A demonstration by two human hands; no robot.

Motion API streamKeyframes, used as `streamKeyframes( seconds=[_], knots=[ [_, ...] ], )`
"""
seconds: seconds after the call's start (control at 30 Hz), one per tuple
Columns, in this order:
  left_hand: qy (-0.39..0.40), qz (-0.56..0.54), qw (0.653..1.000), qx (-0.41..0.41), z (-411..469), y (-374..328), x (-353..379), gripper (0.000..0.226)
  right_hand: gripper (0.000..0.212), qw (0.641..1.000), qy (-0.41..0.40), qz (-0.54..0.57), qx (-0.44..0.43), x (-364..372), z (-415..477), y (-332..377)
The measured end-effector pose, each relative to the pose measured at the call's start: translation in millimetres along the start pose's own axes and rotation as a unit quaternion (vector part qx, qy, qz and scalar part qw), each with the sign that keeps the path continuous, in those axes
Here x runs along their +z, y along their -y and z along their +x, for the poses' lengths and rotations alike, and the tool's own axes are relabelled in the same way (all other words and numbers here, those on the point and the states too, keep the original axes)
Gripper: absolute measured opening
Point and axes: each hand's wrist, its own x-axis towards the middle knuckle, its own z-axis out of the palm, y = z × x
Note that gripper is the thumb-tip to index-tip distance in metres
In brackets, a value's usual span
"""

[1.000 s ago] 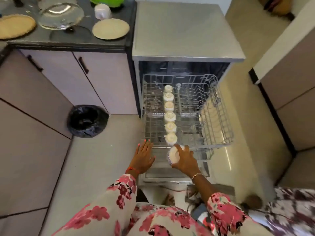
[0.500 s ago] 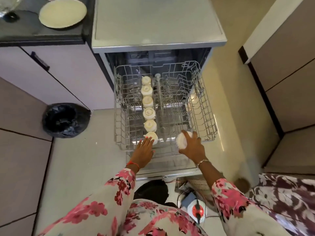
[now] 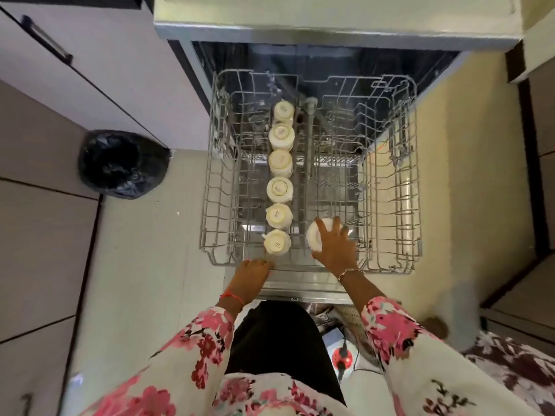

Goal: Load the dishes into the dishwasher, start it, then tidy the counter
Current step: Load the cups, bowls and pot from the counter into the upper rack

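We look straight down on the open dishwasher, whose wire rack is pulled right out over the pale floor. To the left stands a cupboard with a dark handle. In front of it, on the floor, is a bin lined with a black bag. Two floral sleeves reach up from the lower edge towards the rack.

Inside the rack, a row of six cups stands bottom up, running from back to front just left of the middle rail. A seventh cup, white, is just right of that rail, near the front and level with the nearest cups in the row. The right grip grasps it from above, with fingers spread and curved over its top and the thumb on its near side. We cannot tell whether the cup touches the wires.

The left grip lies at the front rim of the rack, just below the nearest cup in the row. Its fingers are bent at the rim, but we cannot tell whether they clasp the wire. A bracelet circles the right wrist, and a red thread circles the left.
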Motion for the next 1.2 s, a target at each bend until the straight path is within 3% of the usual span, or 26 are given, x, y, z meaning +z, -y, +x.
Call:
streamKeyframes(
  seconds=[0.23, 0.5, 0.67, 0.87, 1.0, 1.1, 1.2],
  knots=[
    [-0.039, 0.011, 0.999, 0.014, 2.2, 3.6, 4.2, 0.026, 0.087, 0.997, 0.030, -0.060, -0.027, 20.0, 27.3, -0.7],
    [-0.065, 0.011, 0.998, 0.022, 2.7, 5.6, 9.0, 0.025, 0.093, 0.997, 0.036, -0.049, -0.050, 27.9, 25.5, -7.8],
    [-0.003, 0.026, 1.000, -0.008, 4.3, -4.6, -0.9, 0.030, 0.096, 0.998, 0.029, -0.022, -0.054, 23.1, 16.4, -16.1],
    [0.025, 0.042, 0.998, -0.043, -14.2, -20.2, -29.3, 0.038, 0.082, 0.996, 0.015, -0.020, -0.088, 10.0, -2.6, -20.7],
    [-0.107, 0.063, 0.992, -0.023, -43.9, -18.6, -53.4, 0.027, 0.071, 0.993, -0.010, -0.030, -0.115, -11.3, -23.6, -6.8],
    [-0.093, 0.080, 0.991, -0.053, -71.5, -3.1, -71.7, 0.044, 0.062, 0.989, -0.029, -0.013, -0.145, -30.6, -38.3, 17.9],
    [-0.133, 0.124, 0.980, -0.078, -94.9, 19.6, -91.2, 0.052, 0.061, 0.985, -0.044, 0.021, -0.168, -45.0, -47.0, 54.8]
  ],
)
